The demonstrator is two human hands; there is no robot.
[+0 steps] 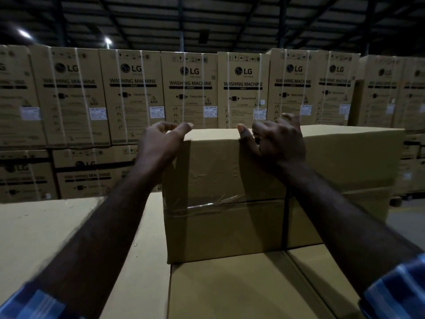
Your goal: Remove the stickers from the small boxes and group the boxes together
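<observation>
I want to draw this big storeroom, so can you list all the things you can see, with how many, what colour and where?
taped box: one, brown, centre, on top of other cartons
plain cartons: several, tan, underneath and to the right
clear tape: one band, shiny, across the taped box's front
washing machine cartons: many, brown with black print, stacked behind
white labels: one per carton, on their fronts
ceiling lights: two, white, upper left
sleeves: two, blue checked, bottom corners
left hand: grips the taped box's top left edge
right hand: grips its top edge

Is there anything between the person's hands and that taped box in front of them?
Nothing visible. The left hand and right hand already rest on the top front edge of the taped box, fingers curled over it.
</observation>
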